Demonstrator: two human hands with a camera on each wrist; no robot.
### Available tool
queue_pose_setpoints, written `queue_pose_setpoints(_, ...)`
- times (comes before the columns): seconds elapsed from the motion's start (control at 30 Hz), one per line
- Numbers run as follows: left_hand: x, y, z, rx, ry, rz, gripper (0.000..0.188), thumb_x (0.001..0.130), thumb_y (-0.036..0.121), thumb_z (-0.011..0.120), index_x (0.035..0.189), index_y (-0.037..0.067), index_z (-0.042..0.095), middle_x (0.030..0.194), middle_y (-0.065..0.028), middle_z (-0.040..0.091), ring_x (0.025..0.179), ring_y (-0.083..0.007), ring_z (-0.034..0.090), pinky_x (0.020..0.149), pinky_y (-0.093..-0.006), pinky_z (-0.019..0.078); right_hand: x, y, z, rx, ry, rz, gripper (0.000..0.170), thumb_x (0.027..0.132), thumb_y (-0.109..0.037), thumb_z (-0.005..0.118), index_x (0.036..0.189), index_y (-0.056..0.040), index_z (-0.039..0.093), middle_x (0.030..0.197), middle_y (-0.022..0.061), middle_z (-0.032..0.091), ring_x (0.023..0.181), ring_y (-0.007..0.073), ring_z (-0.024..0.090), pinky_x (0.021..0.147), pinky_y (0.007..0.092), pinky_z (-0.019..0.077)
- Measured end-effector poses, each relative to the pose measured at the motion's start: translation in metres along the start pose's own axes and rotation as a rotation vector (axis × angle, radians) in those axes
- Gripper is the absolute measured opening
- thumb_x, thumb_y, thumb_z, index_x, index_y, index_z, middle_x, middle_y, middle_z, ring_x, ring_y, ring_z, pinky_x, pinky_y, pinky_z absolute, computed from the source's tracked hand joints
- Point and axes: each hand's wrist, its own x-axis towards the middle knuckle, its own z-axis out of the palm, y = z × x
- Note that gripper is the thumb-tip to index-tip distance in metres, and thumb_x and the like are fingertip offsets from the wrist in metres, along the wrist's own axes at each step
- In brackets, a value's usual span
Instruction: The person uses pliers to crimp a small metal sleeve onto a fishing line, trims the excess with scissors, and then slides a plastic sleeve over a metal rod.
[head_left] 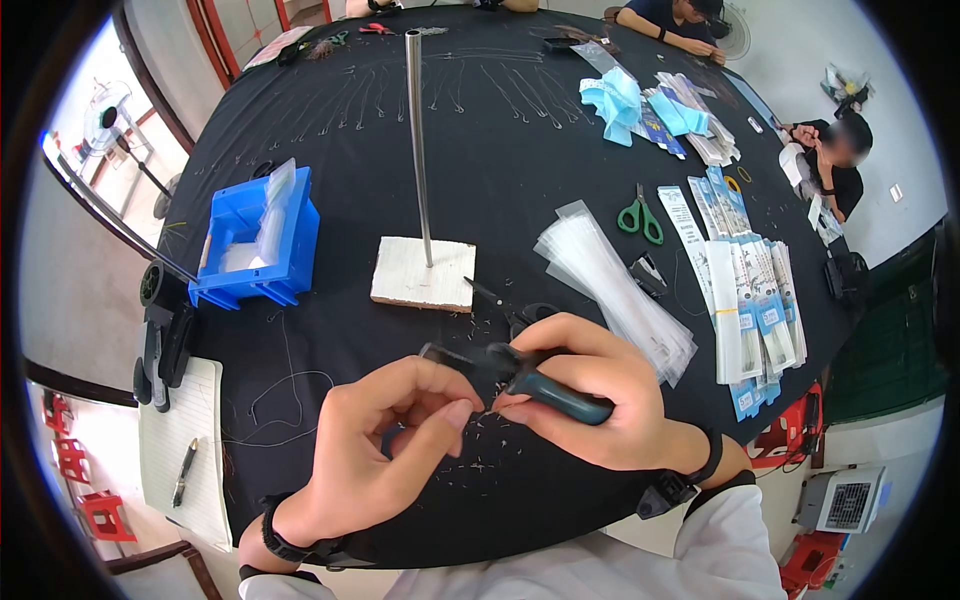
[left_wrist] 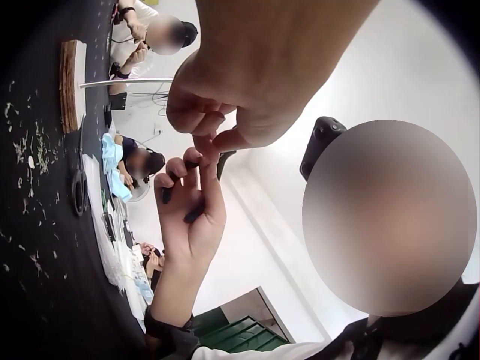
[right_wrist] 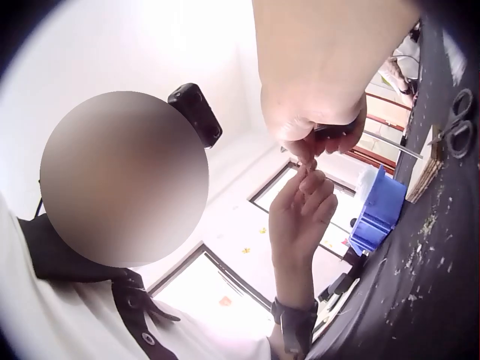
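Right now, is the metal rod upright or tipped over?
Upright: in the head view, the metal rod rises from the white wooden block, which lies flat on the black tablecloth.

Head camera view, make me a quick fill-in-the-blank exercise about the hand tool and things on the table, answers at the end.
1. The dark-handled tool is gripped in the person's ____ hand.
2. The upright metal rod stands on a block whose top is ____.
3. Seen from the head camera, the plastic bin is to the ____ of that block.
4. The scissors beside the printed packets have ____ handles.

Missing words: right; white; left; green.
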Motion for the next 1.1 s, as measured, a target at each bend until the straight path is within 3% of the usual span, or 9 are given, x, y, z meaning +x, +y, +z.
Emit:
queue_pose_setpoints(0.23, -0.001, 0.009, -0.002, 0.057, 0.0, -0.057, 0.009, 0.08, -0.001, 0.06, 0.089, -0.004, 0.062, 0.066, 0.0011, 0.058, 0.06, 0.0022, 0.046, 0.05, -0.0127, 0.0349, 0.004, 0.0, -0.001, -0.304, 0.095, -0.289, 0.022, 0.057, -0.001, 0.073, 0.076, -0.001, 0.062, 0.088, 0.0069, 0.057, 0.069, 0.0215, 0.055, 0.054, 0.0271, 0.0431)
queue_pose_setpoints(0.63, -0.001, 0.007, 0.001, 0.028, 0.05, -0.115, 0.007, 0.081, -0.002, 0.06, 0.087, -0.003, 0.061, 0.066, 0.0038, 0.055, 0.058, 0.0031, 0.041, 0.048, -0.0129, 0.03, 0.003, 0.003, 0.003, -0.468, 0.139, -0.373, 0.02, 0.057, -0.006, 0.072, 0.073, -0.0015, 0.062, 0.086, 0.0057, 0.058, 0.07, 0.0211, 0.055, 0.055, 0.0283, 0.0422)
queue_pose_setpoints(0.8, -0.002, 0.008, -0.004, -0.054, 0.189, -0.076, 0.006, 0.082, 0.0, 0.06, 0.086, -0.004, 0.06, 0.062, 0.005, 0.052, 0.055, 0.0029, 0.038, 0.047, -0.014, 0.0249, 0.003, -0.004, 0.002, -0.374, 0.185, -0.173, 0.019, 0.063, -0.005, 0.072, 0.078, 0.0008, 0.062, 0.096, 0.0106, 0.06, 0.081, 0.0264, 0.058, 0.07, 0.0321, 0.0454)
queue_pose_setpoints(0.83, -0.001, 0.01, -0.005, -0.087, 0.242, -0.049, 0.006, 0.082, 0.001, 0.06, 0.086, -0.004, 0.06, 0.061, 0.0052, 0.052, 0.054, 0.0028, 0.037, 0.046, -0.0142, 0.0242, 0.002, -0.007, -0.002, -0.317, 0.114, -0.085, 0.018, 0.073, -0.006, 0.068, 0.088, 0.0029, 0.064, 0.105, 0.0132, 0.059, 0.09, 0.0274, 0.058, 0.079, 0.0319, 0.0443)
queue_pose_setpoints(0.97, 0.001, 0.011, -0.013, -0.178, 0.398, 0.057, 0.008, 0.083, 0.002, 0.059, 0.088, -0.005, 0.06, 0.062, 0.0046, 0.052, 0.053, 0.0027, 0.038, 0.047, -0.0141, 0.0246, -0.009, -0.007, 0.011, 0.073, -0.028, 0.197, 0.03, 0.088, -0.015, 0.056, 0.11, 0.0054, 0.059, 0.116, 0.0148, 0.053, 0.099, 0.0241, 0.056, 0.086, 0.0308, 0.0424)
queue_pose_setpoints(1.1, -0.003, 0.013, -0.01, -0.137, 0.442, 0.138, 0.007, 0.083, 0.0, 0.06, 0.088, -0.005, 0.06, 0.064, 0.0037, 0.053, 0.054, 0.0027, 0.039, 0.047, -0.0138, 0.0256, -0.019, -0.008, 0.026, 0.33, -0.182, 0.314, 0.03, 0.087, -0.015, 0.057, 0.109, 0.0047, 0.06, 0.114, 0.0147, 0.053, 0.102, 0.0226, 0.055, 0.085, 0.0307, 0.0436)
